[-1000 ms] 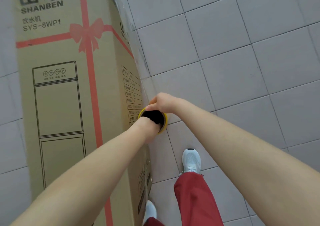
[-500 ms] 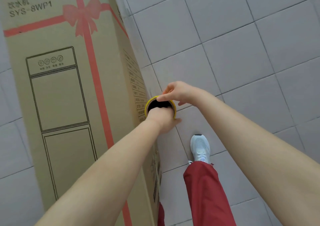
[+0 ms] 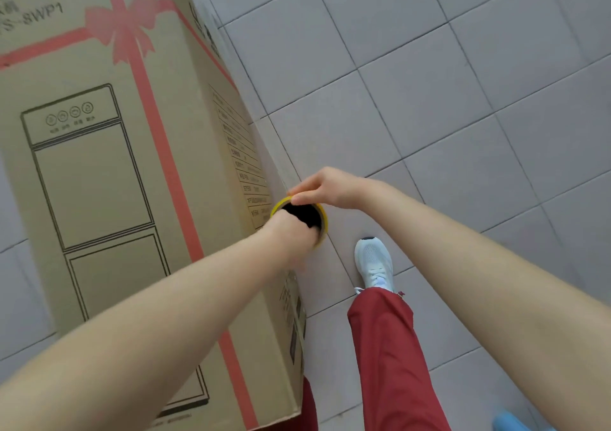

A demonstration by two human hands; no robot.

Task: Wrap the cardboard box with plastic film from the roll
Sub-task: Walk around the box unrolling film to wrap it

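A tall cardboard box (image 3: 99,182) with a pink ribbon print and a line drawing of a dispenser fills the left of the head view. Clear plastic film (image 3: 261,133) lies stretched along its right side face. The film roll (image 3: 305,214), seen end-on as a yellow-rimmed dark core, sits close to that face. My left hand (image 3: 291,235) grips the roll from the near side, fingers mostly hidden. My right hand (image 3: 325,187) pinches the roll's far rim from above.
Grey floor tiles (image 3: 446,100) spread to the right of the box. My foot in a white shoe (image 3: 375,263) and a red trouser leg (image 3: 390,364) stand just right of the box. A blue object (image 3: 509,422) shows at the bottom right edge.
The view has swung so the box tilts and shifts left. Both hands with the roll have stayed low beside the box's right face, and my foot has stepped forward.
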